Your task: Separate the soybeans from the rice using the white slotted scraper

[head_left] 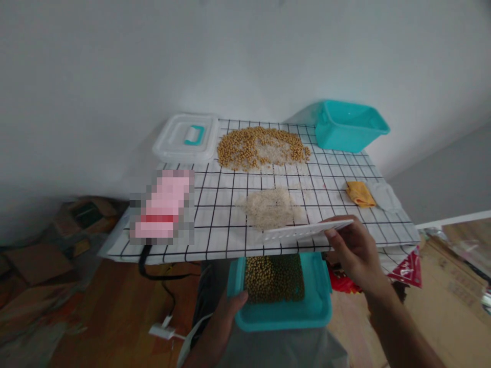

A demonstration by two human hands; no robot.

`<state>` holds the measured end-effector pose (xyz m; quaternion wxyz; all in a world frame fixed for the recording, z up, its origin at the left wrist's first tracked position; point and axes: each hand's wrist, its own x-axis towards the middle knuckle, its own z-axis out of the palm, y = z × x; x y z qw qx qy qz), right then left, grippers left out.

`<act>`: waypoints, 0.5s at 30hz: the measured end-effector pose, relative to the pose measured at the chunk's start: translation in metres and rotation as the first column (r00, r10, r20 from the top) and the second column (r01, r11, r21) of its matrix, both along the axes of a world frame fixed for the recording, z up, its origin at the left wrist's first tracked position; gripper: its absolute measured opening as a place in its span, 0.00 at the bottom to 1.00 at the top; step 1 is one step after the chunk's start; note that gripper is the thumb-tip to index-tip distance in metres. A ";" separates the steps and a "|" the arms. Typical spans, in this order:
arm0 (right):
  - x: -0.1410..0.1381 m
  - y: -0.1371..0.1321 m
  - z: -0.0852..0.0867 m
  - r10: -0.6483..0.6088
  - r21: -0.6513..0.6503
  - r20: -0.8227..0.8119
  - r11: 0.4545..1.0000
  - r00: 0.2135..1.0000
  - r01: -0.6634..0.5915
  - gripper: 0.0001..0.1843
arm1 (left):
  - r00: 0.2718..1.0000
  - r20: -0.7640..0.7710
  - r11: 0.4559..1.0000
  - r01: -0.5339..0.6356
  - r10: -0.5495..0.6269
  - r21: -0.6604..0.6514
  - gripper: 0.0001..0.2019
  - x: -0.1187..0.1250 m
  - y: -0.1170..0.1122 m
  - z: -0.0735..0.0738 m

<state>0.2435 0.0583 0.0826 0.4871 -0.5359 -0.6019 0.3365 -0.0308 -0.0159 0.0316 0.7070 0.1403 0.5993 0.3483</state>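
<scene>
My right hand [355, 253] pinches the right end of a thin white perforated board [303, 231], tilted nearly edge-on above the table's front edge. Just beyond the board lies a pile of pale rice grains [270, 207]. At the front edge, below table height, my left hand [228, 314] grips the left rim of a teal plastic bin [284, 318], with the thumb over the rim. Soybeans [274, 281] cover the bin's bottom, partly in shadow. Farther back, a wide heap of soybeans [245, 148] has rice mixed into its middle.
A clear lid with a teal handle [180, 135] lies at the back left, a teal tub [345, 130] stands back right. Folded yellow cloth [360, 194] and white cloth [383, 198] lie on the right. A blurred pink object [164, 204] is at left on the checked tablecloth [218, 225].
</scene>
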 end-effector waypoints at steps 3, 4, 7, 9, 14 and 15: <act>-0.017 0.011 0.001 0.064 0.009 -0.002 0.998 0.998 -0.064 0.06 | 1.000 -0.010 0.999 -0.014 0.013 -0.033 0.18 -0.001 0.001 -0.003; -0.021 0.017 0.000 0.063 0.030 -0.009 0.998 0.998 -0.063 0.06 | 1.000 -0.006 0.999 -0.015 0.014 -0.036 0.18 -0.001 0.001 -0.003; -0.028 0.040 -0.001 0.059 0.067 -0.044 0.996 0.997 -0.056 0.06 | 1.000 0.013 0.999 -0.002 0.002 -0.032 0.19 0.000 0.000 -0.004; -0.028 0.054 -0.001 0.069 0.075 -0.059 0.995 0.996 -0.064 0.06 | 1.000 0.027 0.999 0.004 -0.003 -0.033 0.18 0.000 0.000 -0.004; -0.026 0.085 -0.002 0.103 0.127 -0.057 0.987 0.993 -0.095 0.07 | 0.998 0.059 0.997 0.014 -0.009 -0.078 0.18 -0.002 -0.004 -0.008; -0.025 0.091 -0.002 0.108 0.139 -0.065 0.985 0.992 -0.098 0.07 | 0.998 0.061 0.995 0.018 -0.012 -0.097 0.17 -0.002 -0.004 -0.009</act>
